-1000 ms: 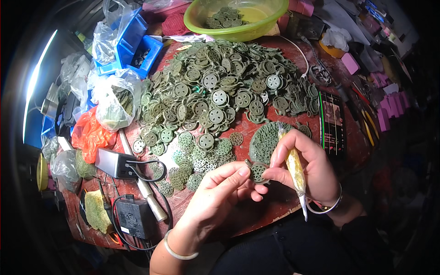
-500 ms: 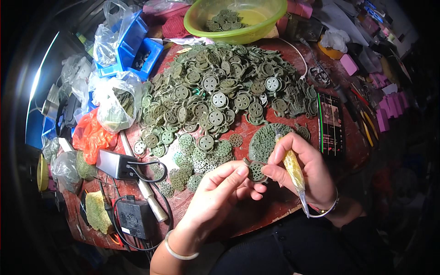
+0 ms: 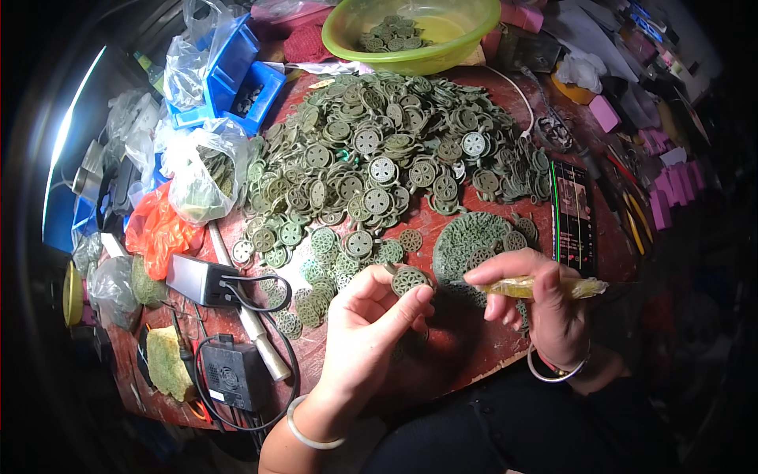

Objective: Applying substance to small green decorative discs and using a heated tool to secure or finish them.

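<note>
My left hand (image 3: 363,332) pinches a round, dark green openwork pendant (image 3: 410,280) between thumb and fingers, above the table. My right hand (image 3: 553,320) grips a slim tool wrapped in yellowed, crinkled plastic (image 3: 580,288), lying nearly horizontal across my fingers, to the right of the pendant. Behind that hand is a round, rough green mat (image 3: 462,233) with a few pieces on it. Beyond my left hand lie flat openwork discs (image 3: 312,308), and farther back is a large heap of similar pendants (image 3: 383,166).
The red table (image 3: 442,371) holds a yellow-green basin (image 3: 466,35) at the back; blue bins (image 3: 257,91), plastic bags (image 3: 197,186), a power bank (image 3: 193,280), a black adapter (image 3: 229,371) and cables at left; a lit phone (image 3: 572,217), pliers (image 3: 632,213) and pink blocks (image 3: 675,182) at right.
My left hand has lifted and turned the pendant upward. My right hand has moved away from it, swinging the yellow tool from upright to nearly horizontal.
</note>
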A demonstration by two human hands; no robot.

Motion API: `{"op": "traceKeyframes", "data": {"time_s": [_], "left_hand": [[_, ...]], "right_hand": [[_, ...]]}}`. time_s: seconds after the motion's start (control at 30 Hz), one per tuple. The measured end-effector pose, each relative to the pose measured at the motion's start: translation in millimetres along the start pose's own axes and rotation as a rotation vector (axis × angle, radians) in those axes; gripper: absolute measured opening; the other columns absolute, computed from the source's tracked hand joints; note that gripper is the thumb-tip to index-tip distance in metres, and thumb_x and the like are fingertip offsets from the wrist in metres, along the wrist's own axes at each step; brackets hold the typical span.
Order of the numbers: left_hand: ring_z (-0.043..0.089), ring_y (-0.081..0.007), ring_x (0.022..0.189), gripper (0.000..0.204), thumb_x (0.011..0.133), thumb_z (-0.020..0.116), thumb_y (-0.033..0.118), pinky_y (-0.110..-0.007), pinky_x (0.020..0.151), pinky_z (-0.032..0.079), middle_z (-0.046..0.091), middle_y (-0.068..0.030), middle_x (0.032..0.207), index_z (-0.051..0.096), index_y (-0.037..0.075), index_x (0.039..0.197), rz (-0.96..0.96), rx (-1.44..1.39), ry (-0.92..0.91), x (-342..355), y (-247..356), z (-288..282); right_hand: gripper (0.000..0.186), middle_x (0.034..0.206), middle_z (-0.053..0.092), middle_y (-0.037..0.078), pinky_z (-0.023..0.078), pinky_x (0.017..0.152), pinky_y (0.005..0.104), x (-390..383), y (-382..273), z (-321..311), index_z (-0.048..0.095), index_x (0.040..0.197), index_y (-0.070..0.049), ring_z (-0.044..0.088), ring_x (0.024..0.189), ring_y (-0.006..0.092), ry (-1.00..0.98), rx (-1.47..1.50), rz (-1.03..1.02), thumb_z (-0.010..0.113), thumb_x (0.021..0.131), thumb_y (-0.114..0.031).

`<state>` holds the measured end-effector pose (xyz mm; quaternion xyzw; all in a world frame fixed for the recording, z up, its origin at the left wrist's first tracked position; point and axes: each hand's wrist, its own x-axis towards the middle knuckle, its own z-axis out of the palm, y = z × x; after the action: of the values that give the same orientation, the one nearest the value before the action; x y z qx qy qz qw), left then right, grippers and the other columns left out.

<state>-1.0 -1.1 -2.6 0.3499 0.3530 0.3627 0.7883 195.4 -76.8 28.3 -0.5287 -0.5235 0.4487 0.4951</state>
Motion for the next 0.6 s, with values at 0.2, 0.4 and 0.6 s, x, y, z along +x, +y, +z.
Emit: {"op": "traceKeyframes", "data": {"time_s": [0.2,0.4,0.6], "left_hand": [[0.064,-0.0123,0.081,0.013,0.087,0.069,-0.002,-0.025,0.073,0.052,0.068,-0.0065,0.095,0.058,0.002,0.094,-0.041,-0.027,-0.038,2,-2,0],[0.064,-0.0125,0.085,0.017,0.085,0.069,-0.005,-0.027,0.075,0.053,0.068,-0.0077,0.098,0.064,0.0,0.101,-0.067,-0.045,-0.069,2,-2,-1],[0.064,-0.0115,0.084,0.018,0.084,0.07,-0.007,-0.025,0.076,0.053,0.068,-0.0074,0.097,0.065,0.0,0.101,-0.018,0.022,-0.062,1,-1,-2]], "right_hand": [[0.051,0.078,0.059,0.0,0.041,0.059,0.0177,2,-1,10,0.063,0.11,-0.002,0.053,0.068,0.0026,-0.018,0.155,0.095,0.034,0.105,-0.045],[0.041,0.076,0.058,-0.002,0.04,0.059,0.0161,3,2,18,0.062,0.11,-0.002,0.052,0.068,0.0017,-0.006,0.177,0.122,0.041,0.105,-0.037],[0.04,0.075,0.062,0.002,0.044,0.058,0.0182,-2,2,19,0.062,0.11,0.0,0.056,0.066,0.0038,0.01,0.102,0.089,0.044,0.104,-0.035]]}}
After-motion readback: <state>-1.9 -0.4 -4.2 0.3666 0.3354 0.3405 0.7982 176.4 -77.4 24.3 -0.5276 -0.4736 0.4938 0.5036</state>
